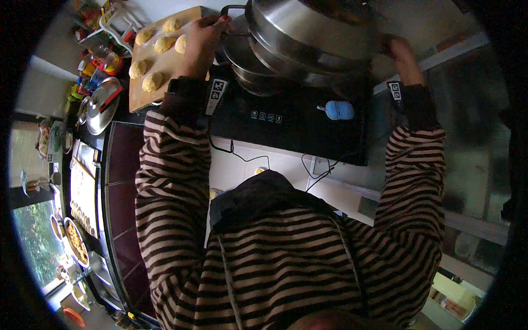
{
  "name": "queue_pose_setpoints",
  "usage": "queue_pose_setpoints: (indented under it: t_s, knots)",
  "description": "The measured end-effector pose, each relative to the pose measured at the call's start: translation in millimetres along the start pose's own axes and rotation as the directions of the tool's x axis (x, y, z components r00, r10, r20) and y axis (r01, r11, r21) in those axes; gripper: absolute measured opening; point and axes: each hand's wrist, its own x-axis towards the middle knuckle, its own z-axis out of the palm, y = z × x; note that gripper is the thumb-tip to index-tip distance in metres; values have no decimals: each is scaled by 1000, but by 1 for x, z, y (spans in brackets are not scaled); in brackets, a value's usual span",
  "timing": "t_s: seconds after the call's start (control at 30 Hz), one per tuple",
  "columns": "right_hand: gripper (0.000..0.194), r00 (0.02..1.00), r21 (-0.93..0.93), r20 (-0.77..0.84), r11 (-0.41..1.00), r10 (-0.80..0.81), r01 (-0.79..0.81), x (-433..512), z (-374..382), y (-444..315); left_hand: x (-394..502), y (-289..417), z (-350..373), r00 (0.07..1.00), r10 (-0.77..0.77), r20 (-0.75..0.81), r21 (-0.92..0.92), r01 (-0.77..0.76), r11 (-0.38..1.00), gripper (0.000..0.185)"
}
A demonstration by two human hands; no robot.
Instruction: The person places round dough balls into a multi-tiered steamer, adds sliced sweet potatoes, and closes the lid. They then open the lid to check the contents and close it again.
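Observation:
My left hand (202, 43) and my right hand (402, 53) are at opposite sides of a large stainless steel pot or steamer (305, 37), which tilts over the stove top. My left fingers close around its dark side handle; my right fingers are at the far side handle, partly blurred and hidden. Under and beside it, a steel pot (247, 68) stands on the black stove (288, 128). A blue oval object (339, 110) lies near the stove's front. Left of my left hand, a wooden board (181, 16) carries several round pieces of yellow dough (152, 81).
A steel lid (101, 105) with a red handle stands left of the board, near bottles and jars (109, 62). On the left counter are a white board (82, 185) with shaped dough pieces and a bowl of food (76, 241). Cables (247, 159) hang below the stove.

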Motion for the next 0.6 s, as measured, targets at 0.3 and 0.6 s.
queue_pose_setpoints:
  t_s: [0.3,0.6]
  knots:
    - [26,971,39,150,982,-188,184,-5,124,-52,-4,-30,-42,988,27,-151,33,-22,999,26]
    - [26,992,144,120,987,50,-67,44,142,-13,-1,-49,-50,983,-2,-181,11,4,1000,31]
